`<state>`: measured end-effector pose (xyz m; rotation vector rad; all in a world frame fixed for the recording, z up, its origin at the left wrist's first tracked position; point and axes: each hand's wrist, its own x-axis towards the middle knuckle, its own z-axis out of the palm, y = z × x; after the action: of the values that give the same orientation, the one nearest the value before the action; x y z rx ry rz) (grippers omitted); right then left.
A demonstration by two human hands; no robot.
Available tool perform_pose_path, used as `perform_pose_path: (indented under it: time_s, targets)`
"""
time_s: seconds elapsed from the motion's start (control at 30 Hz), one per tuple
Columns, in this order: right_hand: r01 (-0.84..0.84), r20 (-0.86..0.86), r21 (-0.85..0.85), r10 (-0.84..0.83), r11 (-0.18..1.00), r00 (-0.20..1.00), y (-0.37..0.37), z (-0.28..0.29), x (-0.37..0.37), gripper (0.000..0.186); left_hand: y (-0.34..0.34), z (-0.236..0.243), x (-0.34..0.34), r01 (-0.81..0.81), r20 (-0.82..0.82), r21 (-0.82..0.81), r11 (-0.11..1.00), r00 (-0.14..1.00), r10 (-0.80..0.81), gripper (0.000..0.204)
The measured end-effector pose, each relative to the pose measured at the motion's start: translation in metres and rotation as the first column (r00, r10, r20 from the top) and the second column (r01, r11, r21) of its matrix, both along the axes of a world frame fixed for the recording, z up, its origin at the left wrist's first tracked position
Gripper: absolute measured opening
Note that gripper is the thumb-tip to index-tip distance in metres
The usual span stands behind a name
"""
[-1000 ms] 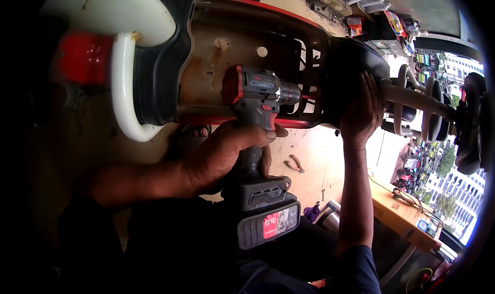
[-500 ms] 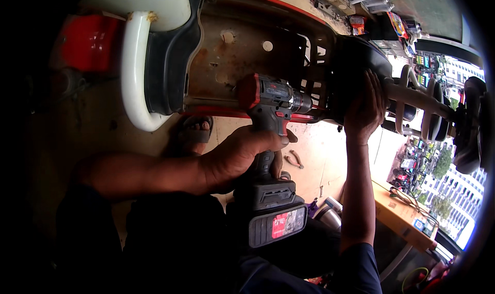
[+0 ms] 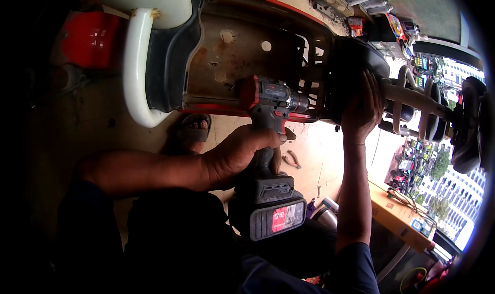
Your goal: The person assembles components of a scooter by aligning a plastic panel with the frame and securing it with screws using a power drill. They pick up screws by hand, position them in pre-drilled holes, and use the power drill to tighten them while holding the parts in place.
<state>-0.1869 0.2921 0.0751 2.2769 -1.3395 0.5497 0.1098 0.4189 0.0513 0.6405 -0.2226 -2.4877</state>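
Observation:
My left hand point(image 3: 242, 147) is wrapped around the grip of a black and red cordless drill point(image 3: 270, 95), its chuck aimed right at the frame's lower edge. The bit's tip is lost in shadow. A bulky black battery point(image 3: 278, 219) sits at the drill's base. The drill lies against a long vehicle body point(image 3: 247, 51) with red edges and a rusty brown inner panel with holes. My right hand point(image 3: 365, 111) lies with fingers stretched out over a black cover point(image 3: 356, 56) at the body's right end.
A white tube point(image 3: 135, 72) curves at the body's left. Pliers point(image 3: 292, 160) lie on the pale floor beside a sandalled foot point(image 3: 193, 131). At lower right stands a cardboard box point(image 3: 397, 206) with a cable on it. Spray cans point(image 3: 376, 5) lie at the upper right.
The scene has shifted very slightly left in view. My left hand keeps its hold on the drill and my right hand stays on the black cover.

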Motion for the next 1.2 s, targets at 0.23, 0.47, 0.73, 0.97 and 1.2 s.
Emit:
perform_pose_path:
  time_s: [0.23,0.47,0.73,0.97,1.2]
  targets:
    - [0.005,-0.006,0.005,-0.005,1.000,1.000,0.001,0.001,0.001,0.043,-0.002,0.003,-0.001,0.012,0.015,0.010,1.000,1.000,-0.012,0.061]
    - [0.016,0.022,0.015,-0.016,1.000,1.000,0.002,0.000,0.000,0.045,-0.002,-0.003,-0.004,-0.008,-0.009,-0.010,1.000,1.000,0.008,0.053]
    - [0.034,0.009,0.021,-0.035,0.999,0.999,0.002,0.000,-0.001,0.044,-0.003,-0.005,-0.012,-0.015,0.012,-0.013,1.000,1.000,0.015,0.059]
    - [0.034,-0.007,0.021,-0.034,0.999,0.999,0.002,0.000,-0.001,0.044,-0.002,-0.006,-0.012,-0.025,0.009,-0.022,0.999,1.000,0.026,0.053]
    - [0.038,-0.006,0.015,-0.038,0.999,0.999,0.003,0.002,0.000,0.043,-0.002,-0.004,-0.013,-0.025,0.053,-0.019,1.000,0.998,0.026,0.039]
